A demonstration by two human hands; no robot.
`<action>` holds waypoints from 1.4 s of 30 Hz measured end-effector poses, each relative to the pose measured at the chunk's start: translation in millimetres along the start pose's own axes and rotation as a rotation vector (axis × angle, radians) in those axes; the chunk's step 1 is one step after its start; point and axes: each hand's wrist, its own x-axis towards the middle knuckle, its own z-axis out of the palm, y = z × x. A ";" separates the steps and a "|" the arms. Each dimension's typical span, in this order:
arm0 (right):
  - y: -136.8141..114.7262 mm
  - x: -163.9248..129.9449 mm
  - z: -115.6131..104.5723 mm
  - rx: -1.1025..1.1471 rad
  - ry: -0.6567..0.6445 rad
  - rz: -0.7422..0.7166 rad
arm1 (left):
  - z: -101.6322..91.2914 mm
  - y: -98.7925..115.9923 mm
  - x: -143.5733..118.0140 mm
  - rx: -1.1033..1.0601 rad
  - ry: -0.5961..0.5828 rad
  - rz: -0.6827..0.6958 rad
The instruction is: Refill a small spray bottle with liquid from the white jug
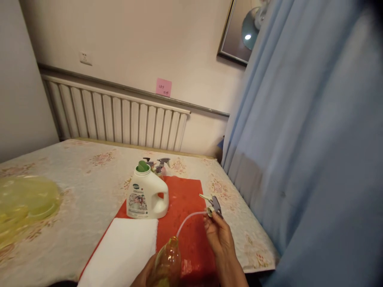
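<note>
My left hand (145,275) is wrapped around a clear yellowish spray bottle (167,261) at the bottom centre; part of the hand is hidden behind it. To the right, my right hand (220,235) grips a grey and cream trigger spray head (214,206), its collar tilted toward the left. A thin pale dip tube (189,217) curves from the spray head down to the bottle's open neck. Beyond the bottle stands a white jug (146,197) with a handle and a green piece (143,166) in its mouth.
A red mat (185,191) lies under the jug, with a folded white cloth (122,247) on its left part. Behind the jug are more trigger spray heads (163,161). A yellow transparent basin (30,199) sits at far left. A blue curtain (287,139) hangs along the right.
</note>
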 end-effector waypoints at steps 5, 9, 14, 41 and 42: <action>-0.9 -10.8 10.1 -0.129 -0.021 -0.092 | -6.6 -4.5 3.6 0.104 0.055 -0.006; -7.3 -20.5 15.1 -0.225 -0.051 -0.220 | -3.0 -3.6 0.5 0.097 0.028 0.022; -13.9 -25.7 15.6 -0.179 -0.093 -0.191 | -0.3 -5.8 -1.8 0.101 0.001 -0.006; -7.8 10.6 -5.6 -0.221 -0.007 -0.075 | 5.8 -2.8 -14.3 0.024 0.057 0.007; -4.1 19.8 -8.5 -0.265 -0.003 -0.035 | 5.9 -0.7 -15.8 0.013 0.044 -0.004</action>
